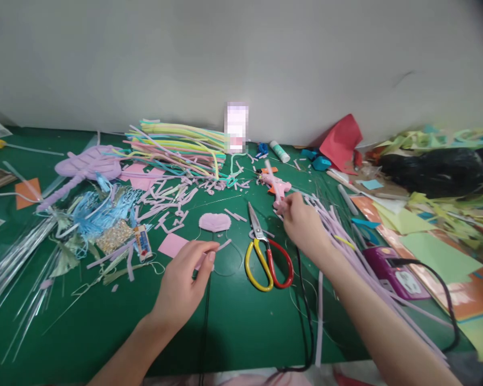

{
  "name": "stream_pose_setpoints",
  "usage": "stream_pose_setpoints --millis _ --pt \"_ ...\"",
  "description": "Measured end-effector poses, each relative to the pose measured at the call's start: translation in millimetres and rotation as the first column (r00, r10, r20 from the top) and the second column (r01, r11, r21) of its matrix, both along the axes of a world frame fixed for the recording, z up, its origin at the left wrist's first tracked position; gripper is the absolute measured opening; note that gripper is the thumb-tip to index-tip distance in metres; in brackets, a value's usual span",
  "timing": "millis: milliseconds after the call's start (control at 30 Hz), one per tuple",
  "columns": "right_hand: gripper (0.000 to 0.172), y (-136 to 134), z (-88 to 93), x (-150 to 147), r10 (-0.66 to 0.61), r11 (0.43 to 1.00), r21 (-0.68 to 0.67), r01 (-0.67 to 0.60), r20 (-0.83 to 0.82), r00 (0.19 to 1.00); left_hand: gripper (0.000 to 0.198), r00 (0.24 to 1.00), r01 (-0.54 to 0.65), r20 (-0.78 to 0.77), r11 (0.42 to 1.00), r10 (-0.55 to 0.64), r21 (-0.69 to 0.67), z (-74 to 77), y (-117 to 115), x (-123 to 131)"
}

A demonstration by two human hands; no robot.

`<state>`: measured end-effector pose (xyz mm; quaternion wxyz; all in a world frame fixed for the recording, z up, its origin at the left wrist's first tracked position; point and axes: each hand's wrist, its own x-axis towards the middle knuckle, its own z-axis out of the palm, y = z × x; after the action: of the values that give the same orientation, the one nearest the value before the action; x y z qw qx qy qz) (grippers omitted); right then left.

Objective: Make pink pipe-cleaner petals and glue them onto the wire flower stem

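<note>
My left hand (187,271) pinches a short piece of lilac pipe cleaner (224,245) between thumb and fingers. Just beyond it lies a small padded lilac shape (214,222) covered in pipe cleaner. My right hand (304,222) is closed at the pink glue gun (280,185); a pale strip (269,170) rises from its fingertips across the gun. Whether those fingers also touch the gun's handle is hidden. Between my hands, scissors (259,241) with one yellow and one red handle lie with blades pointing away. A pink paper square (173,245) lies beside my left hand.
Many cut lilac pieces (171,201) are scattered behind, before a bundle of coloured pipe cleaners (177,142). A lilac winged form (90,163) and blue tassels (94,212) lie left. Right are long lilac pipe cleaners (346,244), a purple power box (394,273) and a black cord (306,316).
</note>
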<state>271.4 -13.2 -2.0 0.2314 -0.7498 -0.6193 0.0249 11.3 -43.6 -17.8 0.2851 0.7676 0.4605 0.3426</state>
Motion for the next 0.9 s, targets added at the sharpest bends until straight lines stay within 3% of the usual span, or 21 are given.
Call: stream_pose_setpoints --millis 100,133,167,200,233,300,400,467,500,567,667,767,900 --pt "0.015 7 24.3 -4 0.039 0.964 0.265 0.021 -0.216 0.976 0.019 1.0 0.007 -0.001 1.0 -0.007 0.009 -0.8 0 -1" --pt "0.013 10 35.5 -6 0.133 0.872 0.484 0.075 -0.38 0.915 0.019 1.0 0.008 -0.004 1.0 -0.008 0.006 -1.1 0 -1" --pt "0.012 12 47.9 -9 0.261 0.742 0.654 0.144 -0.48 0.837 0.019 1.0 0.008 -0.008 1.0 -0.008 0.0 -1.2 0 -1" --pt "0.011 14 61.3 -11 0.358 0.632 0.747 0.206 -0.517 0.777 0.02 1.0 0.008 -0.01 1.0 -0.008 -0.011 -1.3 0 -2" --pt "0.007 15 74.8 -14 0.425 0.577 0.777 0.252 -0.549 0.72 0.02 1.0 0.006 -0.01 1.0 -0.006 -0.023 -1.2 0 -2" --pt "0.012 15 99.7 -18 0.485 0.604 0.718 0.346 -0.675 0.555 0.021 1.0 0.002 -0.006 0.999 -0.003 -0.046 -0.8 0 -3" --pt "0.02 8 118.5 -26 0.444 0.83 0.46 0.314 -0.887 0.125 0.022 1.0 0.006 0.02 0.996 -0.005 -0.084 0.2 -1 -4" --pt "0.018 -1 112.5 -33 0.315 0.946 0.305 0.107 -0.944 -0.1 0.024 0.998 0.016 0.062 0.992 -0.008 -0.123 0.3 -1 -5" --pt "0.013 -7 104.3 -38 0.234 0.968 0.246 -0.057 -0.959 -0.159 0.024 0.996 0.02 0.092 0.988 -0.006 -0.153 -0.1 -1 -6" --pt "0.016 -20 81.4 -48 0.152 0.937 0.195 -0.289 -0.975 -0.165 0.026 0.986 0.014 0.166 0.974 0.024 -0.224 -1.8 0 -7" --pt "0.027 -36 46.9 -60 0.076 0.877 0.143 -0.459 -0.984 -0.163 0.031 0.95 -0.027 0.288 0.95 0.12 -0.31 -5.0 2 -7" --pt "0.015 -42 27.3 -65 0.076 0.906 0.112 -0.408 -0.992 -0.103 0.036 0.917 -0.051 0.355 0.934 0.185 -0.355 -5.5 3 -6" --pt "0.021 -33 16.2 -62 0.124 0.958 0.12 -0.261 -0.992 0.0 0.039 0.911 -0.111 0.338 0.929 0.237 -0.353 0.6 2 -11"
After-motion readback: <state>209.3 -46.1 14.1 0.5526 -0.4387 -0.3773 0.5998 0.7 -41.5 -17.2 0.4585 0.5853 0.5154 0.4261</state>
